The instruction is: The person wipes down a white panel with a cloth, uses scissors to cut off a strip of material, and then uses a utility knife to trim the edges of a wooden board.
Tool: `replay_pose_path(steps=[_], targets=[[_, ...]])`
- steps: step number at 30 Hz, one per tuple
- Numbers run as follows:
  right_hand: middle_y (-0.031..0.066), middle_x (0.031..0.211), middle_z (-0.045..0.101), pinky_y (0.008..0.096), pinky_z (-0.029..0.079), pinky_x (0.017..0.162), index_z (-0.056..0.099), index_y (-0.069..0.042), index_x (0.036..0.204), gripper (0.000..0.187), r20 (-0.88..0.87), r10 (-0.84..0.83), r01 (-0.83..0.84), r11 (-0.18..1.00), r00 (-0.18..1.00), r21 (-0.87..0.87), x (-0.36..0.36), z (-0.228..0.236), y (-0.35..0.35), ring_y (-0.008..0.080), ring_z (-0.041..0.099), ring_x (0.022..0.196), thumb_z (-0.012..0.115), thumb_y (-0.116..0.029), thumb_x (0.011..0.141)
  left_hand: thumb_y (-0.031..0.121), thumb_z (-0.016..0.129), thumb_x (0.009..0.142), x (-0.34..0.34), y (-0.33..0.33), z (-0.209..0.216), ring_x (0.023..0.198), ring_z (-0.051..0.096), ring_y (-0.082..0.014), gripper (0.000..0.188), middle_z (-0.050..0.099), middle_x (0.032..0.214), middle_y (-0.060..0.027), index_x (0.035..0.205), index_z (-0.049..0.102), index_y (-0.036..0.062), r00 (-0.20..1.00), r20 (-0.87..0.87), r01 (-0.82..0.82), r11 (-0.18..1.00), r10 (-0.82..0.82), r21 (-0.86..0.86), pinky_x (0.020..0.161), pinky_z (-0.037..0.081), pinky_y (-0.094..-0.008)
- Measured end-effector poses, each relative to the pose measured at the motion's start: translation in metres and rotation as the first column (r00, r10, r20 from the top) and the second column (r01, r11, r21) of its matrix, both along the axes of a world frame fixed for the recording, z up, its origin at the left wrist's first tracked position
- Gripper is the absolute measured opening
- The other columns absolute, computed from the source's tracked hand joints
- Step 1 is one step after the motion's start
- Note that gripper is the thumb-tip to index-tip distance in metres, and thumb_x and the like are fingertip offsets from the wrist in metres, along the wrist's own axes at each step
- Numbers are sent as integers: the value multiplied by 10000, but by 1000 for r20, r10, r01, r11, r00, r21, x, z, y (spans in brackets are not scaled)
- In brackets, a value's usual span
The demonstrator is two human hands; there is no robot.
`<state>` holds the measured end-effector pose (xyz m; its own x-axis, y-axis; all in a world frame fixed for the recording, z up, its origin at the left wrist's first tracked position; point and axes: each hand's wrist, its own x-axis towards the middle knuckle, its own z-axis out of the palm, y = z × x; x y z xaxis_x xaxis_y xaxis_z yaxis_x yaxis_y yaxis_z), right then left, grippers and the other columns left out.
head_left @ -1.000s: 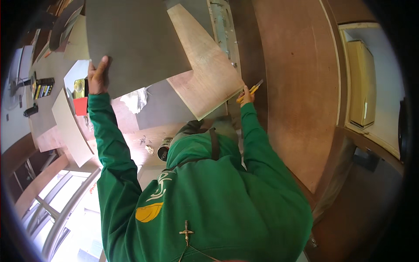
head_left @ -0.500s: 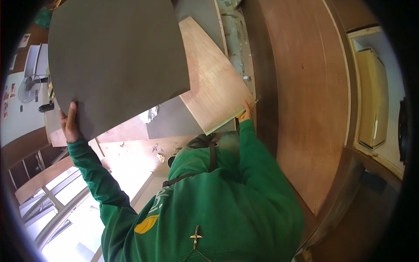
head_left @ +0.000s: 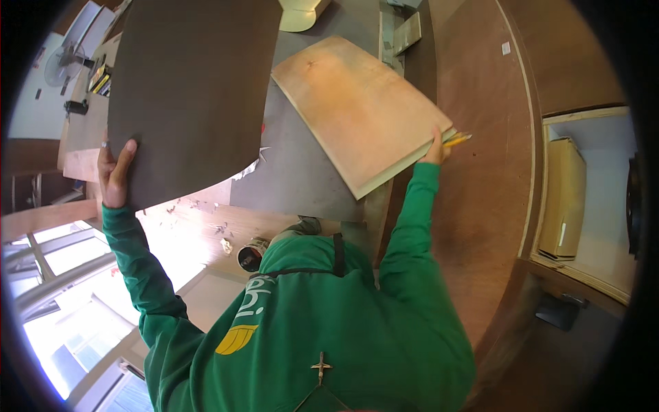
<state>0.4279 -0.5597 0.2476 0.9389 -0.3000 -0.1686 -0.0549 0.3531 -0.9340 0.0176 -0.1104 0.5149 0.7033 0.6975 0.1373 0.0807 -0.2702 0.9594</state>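
Observation:
My left hand (head_left: 118,172) grips the lower left edge of a large dark grey-brown sheet (head_left: 192,89), thumb on its near face. The sheet is raised and its far end runs out of view. My right hand (head_left: 436,147) is closed on the right corner of a pale wooden board (head_left: 357,110), which lies slanted over a grey work surface (head_left: 274,178). A slim yellow tool (head_left: 458,139) pokes out beside that hand's fingers; its kind is unclear. The right fingers under the board are hidden.
To the right stands a tall brown wooden panel (head_left: 480,185), with a cardboard box (head_left: 564,199) in a niche beyond. An open can (head_left: 251,257) and scraps are by my legs. A fan (head_left: 63,65) stands far left. A cream curved piece (head_left: 299,17) sits at the back.
My right hand has moved right and away from me, bringing the board out from partly behind the dark sheet. The sheet has turned more upright, and my view has shifted.

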Motion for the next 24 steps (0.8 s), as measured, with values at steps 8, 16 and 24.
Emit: replay_pose_path(steps=[8, 16, 24], targets=[[108, 1024, 698, 327, 538, 811, 661, 45, 1077, 513, 442, 367, -8, 777, 819, -630, 116, 253, 95, 177, 662, 908, 879, -220, 695, -3, 562, 955, -25, -13, -6, 1178, 551, -179, 519, 569, 1315, -122, 1451, 408, -7, 973, 227, 68, 995, -49, -74, 1002, 448, -298], [68, 1076, 679, 282, 470, 895, 659, 31, 1182, 649, 263, 807, 175, 199, 529, -964, 134, 485, 110, 141, 619, 974, 817, -446, 771, 42, 614, 933, -41, -47, -57, 1177, 554, -195, 615, 557, 1338, -127, 1492, 360, 2, 957, 290, 91, 946, 3, -311, 1005, 448, -317], [125, 1398, 517, 297, 345, 1094, 392, 14, 1481, 809, 212, 783, 284, 47, 584, -958, 146, 607, -27, 180, 503, 1265, 712, -419, 877, 139, 697, 902, 39, -43, -202, 1205, 547, -205, 757, 544, 1358, -124, 1521, 284, -4, 961, 234, 260, 758, -144, -599, 1023, 451, -341]])
